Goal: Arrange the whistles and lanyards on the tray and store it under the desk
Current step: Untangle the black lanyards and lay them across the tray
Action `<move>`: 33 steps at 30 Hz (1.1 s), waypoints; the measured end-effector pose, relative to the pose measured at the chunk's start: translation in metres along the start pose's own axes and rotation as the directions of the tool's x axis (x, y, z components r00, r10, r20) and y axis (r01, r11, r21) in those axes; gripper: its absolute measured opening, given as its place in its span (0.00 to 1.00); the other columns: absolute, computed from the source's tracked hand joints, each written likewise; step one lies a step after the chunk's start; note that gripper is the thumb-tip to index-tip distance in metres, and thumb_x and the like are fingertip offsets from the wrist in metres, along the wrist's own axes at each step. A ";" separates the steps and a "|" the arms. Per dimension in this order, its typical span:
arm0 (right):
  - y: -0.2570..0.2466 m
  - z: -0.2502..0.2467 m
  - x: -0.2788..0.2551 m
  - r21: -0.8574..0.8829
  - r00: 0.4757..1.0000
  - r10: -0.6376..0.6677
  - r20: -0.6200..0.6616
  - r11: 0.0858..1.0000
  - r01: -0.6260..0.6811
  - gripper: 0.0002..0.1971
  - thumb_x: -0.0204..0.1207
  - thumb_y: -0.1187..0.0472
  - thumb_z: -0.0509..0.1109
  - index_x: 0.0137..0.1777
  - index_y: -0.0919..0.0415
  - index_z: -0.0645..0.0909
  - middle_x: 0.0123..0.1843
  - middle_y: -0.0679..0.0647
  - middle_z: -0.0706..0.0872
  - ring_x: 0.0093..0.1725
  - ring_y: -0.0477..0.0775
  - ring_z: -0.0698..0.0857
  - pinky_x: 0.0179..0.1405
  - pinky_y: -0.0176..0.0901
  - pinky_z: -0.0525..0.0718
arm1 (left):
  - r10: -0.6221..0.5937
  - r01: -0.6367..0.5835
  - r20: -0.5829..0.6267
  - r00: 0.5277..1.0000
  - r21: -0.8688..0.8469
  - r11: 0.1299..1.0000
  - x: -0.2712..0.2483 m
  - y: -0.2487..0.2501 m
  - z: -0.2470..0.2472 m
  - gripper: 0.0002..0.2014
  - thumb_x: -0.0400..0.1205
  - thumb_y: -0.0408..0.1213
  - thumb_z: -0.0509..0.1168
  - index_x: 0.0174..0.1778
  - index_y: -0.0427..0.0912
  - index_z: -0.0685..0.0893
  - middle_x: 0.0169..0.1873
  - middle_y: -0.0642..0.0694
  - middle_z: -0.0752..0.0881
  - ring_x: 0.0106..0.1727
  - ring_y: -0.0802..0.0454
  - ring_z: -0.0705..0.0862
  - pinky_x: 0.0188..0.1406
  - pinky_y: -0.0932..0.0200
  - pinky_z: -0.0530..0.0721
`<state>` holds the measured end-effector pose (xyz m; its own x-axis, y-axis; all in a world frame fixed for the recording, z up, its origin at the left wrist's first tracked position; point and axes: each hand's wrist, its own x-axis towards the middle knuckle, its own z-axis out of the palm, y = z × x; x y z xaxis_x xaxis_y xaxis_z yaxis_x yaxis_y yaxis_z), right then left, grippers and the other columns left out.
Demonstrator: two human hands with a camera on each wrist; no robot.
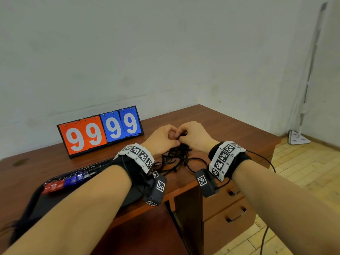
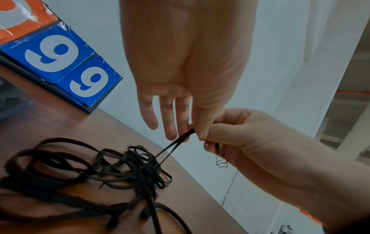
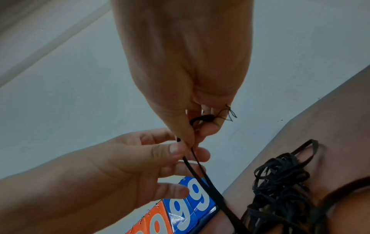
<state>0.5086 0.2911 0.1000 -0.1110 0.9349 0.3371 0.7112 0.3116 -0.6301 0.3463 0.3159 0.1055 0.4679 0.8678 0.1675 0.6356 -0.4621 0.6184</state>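
- The step in hand, as I judge it, is freeing one lanyard from the tangle of black lanyards (image 1: 177,155) heaped on the desk (image 1: 230,122) at about 6 o'clock from the two hands
- The right hand (image 1: 196,136) pinches the end of a doubled black strand (image 2: 174,144) between thumb and fingers, with a frayed thread trailing from the grip; the left hand (image 1: 161,138) closes thumb and forefinger on the same strand just beside it, its other fingers loose and fairly straight
- To do it well: keep the pinch on the end, draw the strand up and away slowly, and let the left hand follow it down towards the knot to ease loops apart; a sharp pull would likely tighten the heap
- Watch the strand where it enters the heap; if it drags the whole heap, I would stop and loosen there
- Both forearms reach forward over the near edge of the desk, wrists raised, hands meeting knuckle to knuckle above the heap
- The black tray (image 1: 46,203) lies at 8 o'clock from the hands, under the left forearm, with red and blue whistles (image 1: 66,182) in a row along its far side
- A scoreboard (image 1: 100,131) stands at 9 o'clock from the hands
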 end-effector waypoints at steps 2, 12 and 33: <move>0.001 0.001 -0.002 0.012 1.000 -0.022 0.019 1.000 0.021 0.11 0.69 0.67 0.75 0.39 0.47 0.86 0.43 0.45 0.88 0.48 0.46 0.85 0.48 0.35 0.78 | -0.002 0.002 0.025 1.000 -0.009 1.000 -0.002 -0.002 0.001 0.16 0.78 0.38 0.73 0.61 0.49 0.81 0.48 0.47 0.90 0.49 0.51 0.89 0.55 0.51 0.87; 0.011 -0.005 -0.009 0.061 0.998 -0.038 -0.050 0.997 0.041 0.05 0.76 0.64 0.73 0.48 0.56 0.90 0.37 0.37 0.85 0.38 0.36 0.83 0.39 0.27 0.78 | -0.098 0.100 -0.037 0.994 0.050 0.994 -0.009 -0.016 0.001 0.02 0.82 0.35 0.69 0.48 0.45 0.87 0.32 0.51 0.92 0.27 0.66 0.84 0.33 0.64 0.78; -0.008 0.009 -0.009 0.263 1.000 -0.007 -0.009 0.965 0.009 0.04 0.69 0.62 0.79 0.43 0.55 0.91 0.38 0.49 0.90 0.40 0.47 0.86 0.46 0.49 0.86 | 0.046 -0.019 -0.179 0.983 0.151 0.988 -0.019 0.001 0.002 0.09 0.74 0.37 0.77 0.48 0.46 0.87 0.33 0.54 0.86 0.37 0.56 0.84 0.42 0.63 0.79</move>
<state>0.4978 0.2816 0.0950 -0.1097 0.9312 0.3475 0.5027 0.3536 -0.7889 0.3392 0.2983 0.1015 0.3791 0.8641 0.3310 0.7122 -0.5008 0.4919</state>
